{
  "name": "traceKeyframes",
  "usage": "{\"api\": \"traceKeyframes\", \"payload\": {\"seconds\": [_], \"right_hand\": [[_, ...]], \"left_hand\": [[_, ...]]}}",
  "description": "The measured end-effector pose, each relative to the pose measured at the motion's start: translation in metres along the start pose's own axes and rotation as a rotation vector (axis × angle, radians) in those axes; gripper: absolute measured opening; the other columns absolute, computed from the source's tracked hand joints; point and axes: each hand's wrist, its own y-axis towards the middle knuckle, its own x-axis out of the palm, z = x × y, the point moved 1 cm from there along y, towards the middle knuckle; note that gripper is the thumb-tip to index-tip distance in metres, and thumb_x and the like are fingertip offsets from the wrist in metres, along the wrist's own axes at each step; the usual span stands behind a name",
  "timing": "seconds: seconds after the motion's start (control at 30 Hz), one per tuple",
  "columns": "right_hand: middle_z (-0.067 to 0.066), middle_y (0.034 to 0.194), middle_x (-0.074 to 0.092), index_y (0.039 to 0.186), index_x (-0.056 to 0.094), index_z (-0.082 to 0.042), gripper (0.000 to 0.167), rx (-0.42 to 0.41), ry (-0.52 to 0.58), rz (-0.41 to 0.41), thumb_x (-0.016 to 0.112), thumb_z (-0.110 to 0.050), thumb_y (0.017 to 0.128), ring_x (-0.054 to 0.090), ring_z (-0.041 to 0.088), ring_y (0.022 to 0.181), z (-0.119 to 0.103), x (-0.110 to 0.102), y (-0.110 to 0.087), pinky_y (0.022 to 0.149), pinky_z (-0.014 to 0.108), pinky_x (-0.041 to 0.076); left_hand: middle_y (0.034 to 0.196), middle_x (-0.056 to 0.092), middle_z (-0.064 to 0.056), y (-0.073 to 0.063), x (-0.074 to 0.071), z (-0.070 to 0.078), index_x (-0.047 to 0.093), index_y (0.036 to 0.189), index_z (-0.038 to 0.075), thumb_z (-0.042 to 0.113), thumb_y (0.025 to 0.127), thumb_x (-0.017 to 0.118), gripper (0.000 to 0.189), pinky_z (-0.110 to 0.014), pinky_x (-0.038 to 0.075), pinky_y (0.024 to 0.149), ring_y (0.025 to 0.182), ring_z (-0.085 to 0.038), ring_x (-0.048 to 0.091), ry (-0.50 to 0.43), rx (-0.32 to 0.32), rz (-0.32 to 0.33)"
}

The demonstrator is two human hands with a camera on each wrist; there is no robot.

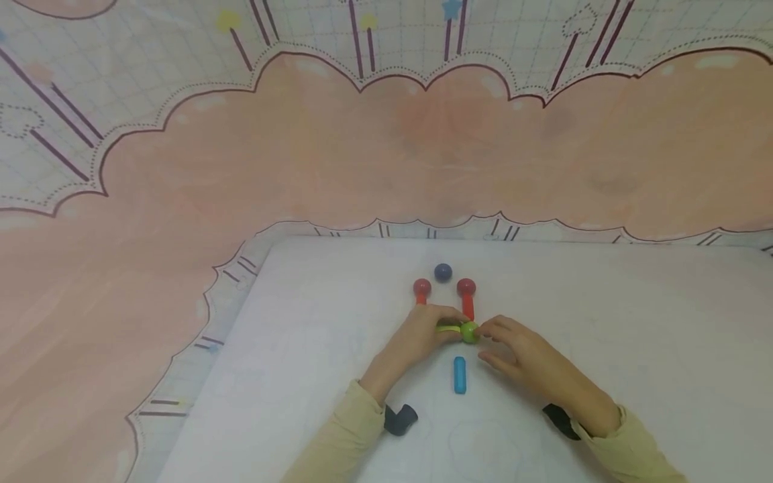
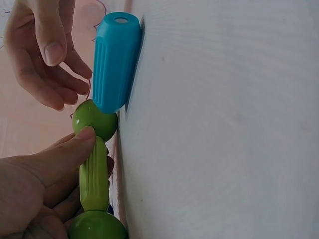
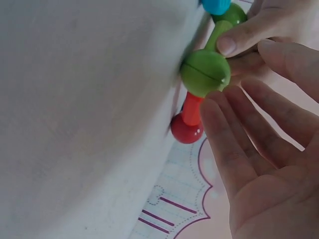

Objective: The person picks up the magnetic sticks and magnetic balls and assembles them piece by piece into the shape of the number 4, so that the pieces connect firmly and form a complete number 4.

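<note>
My left hand [image 1: 413, 335] pinches a ribbed light green rod [image 2: 93, 174] between thumb and fingers. A green ball [image 1: 469, 332] sits on the rod's right end, and a second green ball [image 2: 94, 119] shows at its other end in the left wrist view. Beside the right-hand ball is my right hand [image 1: 531, 355], its fingers [image 3: 229, 144] loosely extended with the tips at or close to the ball; contact is hard to tell. Beyond the hands, two red rods, each with a red ball [image 1: 466, 287] on its far end, point away from me. The left one is partly hidden by my left hand.
A dark blue ball [image 1: 443, 272] lies between and beyond the red balls. Nearer me, a blue ribbed rod [image 1: 460, 376] lies lengthwise on the white table [image 1: 634, 322]. A patterned pink and white cloth [image 1: 362, 154] rises behind the table's far edge.
</note>
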Motion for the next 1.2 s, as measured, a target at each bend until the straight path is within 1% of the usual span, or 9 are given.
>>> {"api": "traceKeyframes", "payload": {"seconds": [0.23, 0.47, 0.6, 0.7, 0.77, 0.93, 1.07, 1.2], "right_hand": [[-0.001, 0.118, 0.065, 0.122, 0.066, -0.011, 0.034, -0.008, 0.031, -0.04, 0.075, -0.018, 0.089, 0.063, 0.018, 0.11, -0.004, 0.003, -0.004, 0.095, 0.041, 0.055], [-0.002, 0.117, 0.063, 0.12, 0.065, -0.011, 0.033, -0.016, 0.065, -0.079, 0.074, -0.023, 0.09, 0.061, 0.016, 0.108, -0.008, 0.012, -0.006, 0.097, 0.042, 0.054], [0.0, 0.119, 0.064, 0.12, 0.065, -0.01, 0.039, -0.013, 0.072, -0.1, 0.076, -0.027, 0.088, 0.061, 0.019, 0.112, -0.01, 0.016, -0.005, 0.098, 0.044, 0.052], [0.003, 0.122, 0.064, 0.12, 0.065, -0.009, 0.041, -0.036, 0.062, -0.097, 0.078, -0.028, 0.086, 0.061, 0.024, 0.117, -0.011, 0.019, -0.006, 0.1, 0.047, 0.051], [0.002, 0.122, 0.064, 0.12, 0.065, -0.009, 0.043, -0.044, 0.045, -0.091, 0.079, -0.03, 0.085, 0.06, 0.024, 0.119, -0.012, 0.021, -0.006, 0.101, 0.046, 0.05], [0.001, 0.121, 0.064, 0.12, 0.066, -0.009, 0.048, -0.051, 0.0, -0.075, 0.082, -0.033, 0.081, 0.06, 0.021, 0.118, -0.016, 0.024, -0.005, 0.101, 0.043, 0.051], [0.004, 0.121, 0.064, 0.12, 0.066, -0.008, 0.052, -0.048, -0.038, -0.07, 0.084, -0.035, 0.079, 0.061, 0.022, 0.116, -0.019, 0.025, -0.005, 0.099, 0.042, 0.052], [0.005, 0.119, 0.065, 0.118, 0.067, -0.007, 0.052, -0.055, -0.075, -0.056, 0.085, -0.034, 0.077, 0.063, 0.021, 0.112, -0.021, 0.025, -0.005, 0.097, 0.041, 0.054]], "left_hand": [[0.115, 0.073, 0.009, 0.0, -0.001, 0.001, 0.072, 0.119, 0.022, 0.019, 0.09, 0.073, 0.03, -0.022, 0.048, 0.102, 0.112, -0.007, 0.064, -0.005, -0.016, -0.003], [0.115, 0.073, 0.009, 0.001, 0.0, -0.001, 0.072, 0.12, 0.021, 0.017, 0.089, 0.073, 0.031, -0.02, 0.048, 0.101, 0.112, -0.007, 0.065, -0.003, 0.01, 0.002], [0.115, 0.073, 0.009, 0.002, 0.0, -0.001, 0.072, 0.119, 0.02, 0.017, 0.088, 0.074, 0.031, -0.019, 0.048, 0.101, 0.112, -0.006, 0.065, 0.001, 0.026, 0.008], [0.114, 0.073, 0.008, 0.002, 0.001, -0.002, 0.073, 0.118, 0.019, 0.016, 0.088, 0.075, 0.031, -0.019, 0.048, 0.1, 0.112, -0.006, 0.065, 0.004, 0.039, 0.013], [0.114, 0.073, 0.008, 0.002, 0.0, -0.002, 0.073, 0.118, 0.019, 0.016, 0.088, 0.075, 0.031, -0.018, 0.048, 0.1, 0.112, -0.006, 0.065, 0.007, 0.044, 0.016], [0.114, 0.073, 0.007, 0.001, 0.0, -0.002, 0.072, 0.118, 0.019, 0.016, 0.088, 0.074, 0.031, -0.019, 0.048, 0.1, 0.113, -0.007, 0.065, 0.017, 0.046, 0.023], [0.115, 0.073, 0.007, 0.001, 0.001, -0.002, 0.072, 0.119, 0.018, 0.016, 0.088, 0.074, 0.03, -0.019, 0.048, 0.1, 0.113, -0.007, 0.065, 0.02, 0.044, 0.021], [0.115, 0.073, 0.008, 0.001, 0.001, -0.002, 0.072, 0.119, 0.019, 0.017, 0.089, 0.074, 0.03, -0.019, 0.048, 0.101, 0.113, -0.007, 0.065, 0.022, 0.041, 0.017]]}}
